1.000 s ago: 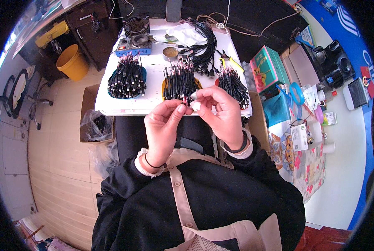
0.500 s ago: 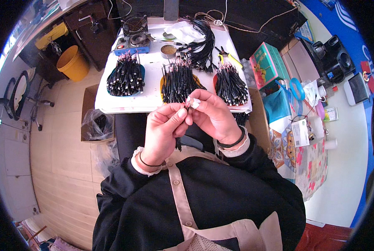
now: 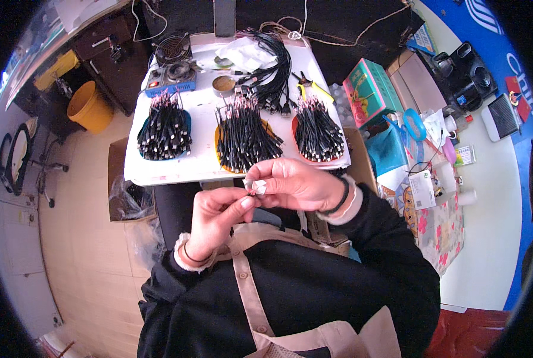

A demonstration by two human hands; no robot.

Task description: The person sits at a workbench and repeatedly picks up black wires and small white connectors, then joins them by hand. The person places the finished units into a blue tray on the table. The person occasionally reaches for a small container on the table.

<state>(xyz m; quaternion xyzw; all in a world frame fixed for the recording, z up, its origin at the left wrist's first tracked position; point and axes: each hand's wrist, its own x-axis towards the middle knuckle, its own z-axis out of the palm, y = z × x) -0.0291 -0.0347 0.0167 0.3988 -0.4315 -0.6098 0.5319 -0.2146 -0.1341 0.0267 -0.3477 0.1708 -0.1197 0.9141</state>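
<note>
Both hands meet just in front of the white table's near edge. My left hand (image 3: 214,216) is closed in a pinch on a thin cable, whose reddish wire ends (image 3: 253,193) stick out at the fingertips; the rest of it is mostly hidden. My right hand (image 3: 299,186) comes in from the other side, thumb and finger pinched at those same wire ends. White tape (image 3: 256,185) wraps a fingertip of this hand. Beyond the hands lie three bundles of short black cables: left bundle (image 3: 164,129), middle bundle (image 3: 245,140) and right bundle (image 3: 318,132), on coloured trays.
On the white table (image 3: 204,167) stand a blue device with a fan (image 3: 170,80), a round tin (image 3: 223,84), yellow-handled pliers (image 3: 314,89) and longer black cables (image 3: 273,74). A green-and-pink box (image 3: 368,94) stands to the right. Cardboard boxes flank the table; an orange bucket (image 3: 90,107) is at left.
Both hands have come lower and slightly left in the picture, still pinched together at the wire ends. My right hand has turned flatter. The view has shifted, so the table sits lower and further left.
</note>
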